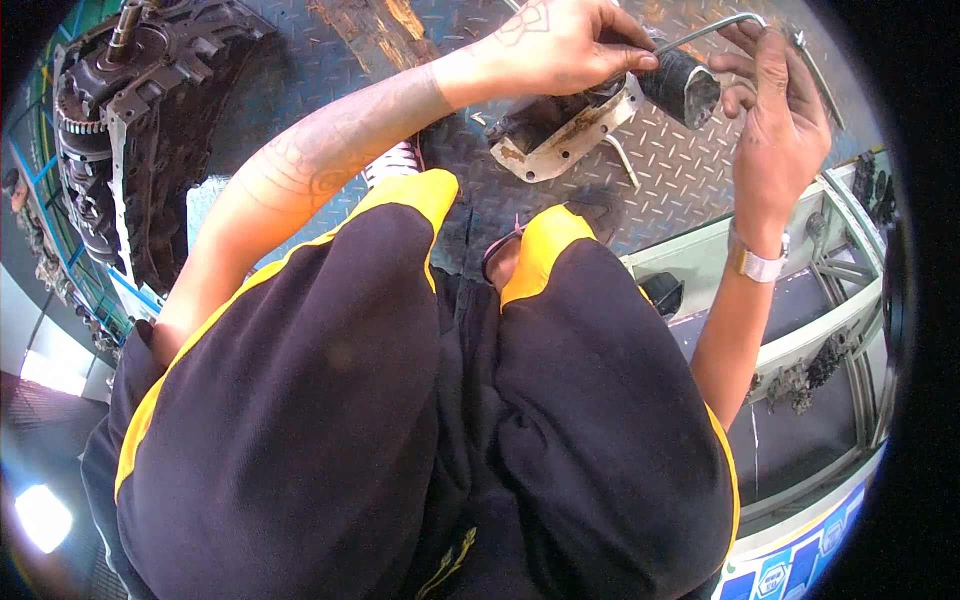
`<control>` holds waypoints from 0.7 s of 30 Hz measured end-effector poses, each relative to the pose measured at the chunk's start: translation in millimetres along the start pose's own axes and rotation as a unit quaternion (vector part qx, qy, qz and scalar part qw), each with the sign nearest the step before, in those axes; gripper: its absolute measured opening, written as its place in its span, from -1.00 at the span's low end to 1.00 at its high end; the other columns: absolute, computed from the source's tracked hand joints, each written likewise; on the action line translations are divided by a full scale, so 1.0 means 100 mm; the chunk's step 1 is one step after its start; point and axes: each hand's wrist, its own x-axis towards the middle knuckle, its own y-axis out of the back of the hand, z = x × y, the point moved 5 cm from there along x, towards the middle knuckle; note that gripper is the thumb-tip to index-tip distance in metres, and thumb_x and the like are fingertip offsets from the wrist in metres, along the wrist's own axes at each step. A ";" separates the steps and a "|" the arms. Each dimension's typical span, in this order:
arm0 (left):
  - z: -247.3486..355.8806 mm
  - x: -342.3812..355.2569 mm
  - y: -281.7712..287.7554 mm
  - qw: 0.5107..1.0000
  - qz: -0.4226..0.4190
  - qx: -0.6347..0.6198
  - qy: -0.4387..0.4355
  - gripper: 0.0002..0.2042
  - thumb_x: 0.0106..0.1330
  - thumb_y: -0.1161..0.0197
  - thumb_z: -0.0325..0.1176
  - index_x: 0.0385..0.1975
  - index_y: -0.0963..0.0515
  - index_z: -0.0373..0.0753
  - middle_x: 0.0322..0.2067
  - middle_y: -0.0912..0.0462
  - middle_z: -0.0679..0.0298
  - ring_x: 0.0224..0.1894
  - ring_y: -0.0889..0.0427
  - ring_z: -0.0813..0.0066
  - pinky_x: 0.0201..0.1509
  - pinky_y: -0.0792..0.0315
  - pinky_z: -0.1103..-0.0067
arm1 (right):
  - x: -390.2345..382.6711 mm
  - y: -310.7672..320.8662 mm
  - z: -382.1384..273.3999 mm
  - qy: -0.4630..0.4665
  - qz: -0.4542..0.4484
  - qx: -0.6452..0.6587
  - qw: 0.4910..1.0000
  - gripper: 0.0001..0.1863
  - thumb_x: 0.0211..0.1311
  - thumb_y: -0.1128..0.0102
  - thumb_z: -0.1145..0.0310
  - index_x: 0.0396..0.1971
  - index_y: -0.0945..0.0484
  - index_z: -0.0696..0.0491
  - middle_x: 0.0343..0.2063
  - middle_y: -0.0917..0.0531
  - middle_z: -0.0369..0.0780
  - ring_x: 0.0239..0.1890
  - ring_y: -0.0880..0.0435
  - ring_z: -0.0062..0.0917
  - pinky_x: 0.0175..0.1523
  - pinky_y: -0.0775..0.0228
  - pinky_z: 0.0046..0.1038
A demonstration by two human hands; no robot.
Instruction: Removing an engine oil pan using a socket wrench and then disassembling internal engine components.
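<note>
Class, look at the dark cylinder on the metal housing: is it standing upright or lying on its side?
On its side. The dark cylinder lies tilted on the tread-plate floor, its round end facing the lower right, beside the metal housing.

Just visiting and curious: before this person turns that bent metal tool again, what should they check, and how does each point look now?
1. Left hand steadying the metal part: ok.
2. Right hand gripping the bent tool: ok.
3. Tool tip seated in its fastener: cannot tell, the fingers hide it.
4. Part resting flat on the steel floor: cannot tell.
5. Black cylinder free of the fingers: not ok, the hands crowd it.
</note>
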 end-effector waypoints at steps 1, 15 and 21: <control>-0.01 0.01 -0.02 1.000 -0.003 -0.001 -0.001 -0.85 0.20 -0.25 -0.46 -0.30 -0.64 -0.37 -0.54 -0.64 0.02 -0.50 -0.63 0.47 -0.37 -0.46 0.51 | -0.02 -0.02 0.00 -0.007 0.015 0.063 0.998 -0.63 0.39 -0.09 0.26 -0.11 -0.54 0.32 -0.21 -0.68 -0.05 -0.33 -0.68 -0.55 -0.46 -0.31 -0.69; -0.03 -0.04 0.00 0.999 0.005 -0.031 -0.007 -0.87 0.17 -0.28 -0.46 -0.34 -0.65 -0.37 -0.47 -0.68 0.01 -0.43 -0.68 0.42 -0.32 -0.50 0.51 | -0.25 -0.46 -0.23 -0.074 0.197 0.125 0.970 -0.62 0.50 0.19 0.17 -0.31 -0.54 0.12 -0.64 -0.47 -0.39 -0.68 -0.32 -0.81 -0.67 -0.04 -0.76; 0.02 -0.01 -0.17 0.999 -0.022 -0.047 -0.010 -0.85 0.14 -0.30 -0.47 -0.33 -0.63 -0.38 -0.46 -0.68 0.02 -0.42 -0.69 0.33 -0.30 -0.51 0.49 | 0.02 -0.29 0.17 -0.235 -0.037 0.421 0.875 -0.58 0.47 0.19 0.01 -0.46 -0.42 0.01 -0.72 -0.30 -0.41 -0.73 -0.21 -0.77 -0.73 0.05 -0.73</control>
